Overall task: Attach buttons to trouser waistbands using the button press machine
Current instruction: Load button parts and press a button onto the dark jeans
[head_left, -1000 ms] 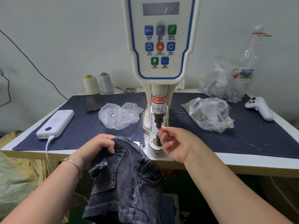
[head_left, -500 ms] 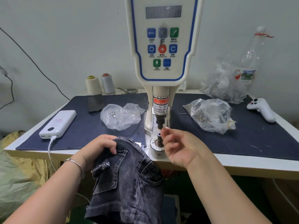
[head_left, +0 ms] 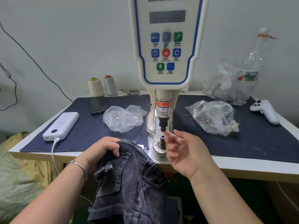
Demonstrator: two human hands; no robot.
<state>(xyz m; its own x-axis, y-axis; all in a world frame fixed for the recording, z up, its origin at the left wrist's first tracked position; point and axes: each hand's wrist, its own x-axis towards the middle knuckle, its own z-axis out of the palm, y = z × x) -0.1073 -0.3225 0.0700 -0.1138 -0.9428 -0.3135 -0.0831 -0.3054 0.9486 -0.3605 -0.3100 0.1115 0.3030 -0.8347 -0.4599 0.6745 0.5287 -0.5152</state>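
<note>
We judge the loading step done: right hand [head_left: 186, 152] spread, empty, beside the lower die [head_left: 162, 139] under the press [head_left: 163, 125], left hand [head_left: 103, 151] gripping trousers [head_left: 129, 178] at the tabletop [head_left: 242, 167] edge; next, waistband onto die.

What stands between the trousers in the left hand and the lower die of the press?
Only the right hand is near: its fingers hang beside the lower die. The path from the trousers, gripped by the left hand, looks free.

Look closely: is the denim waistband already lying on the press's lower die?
No: the left hand holds the jeans at the table edge, beside the bare lower die.
</note>
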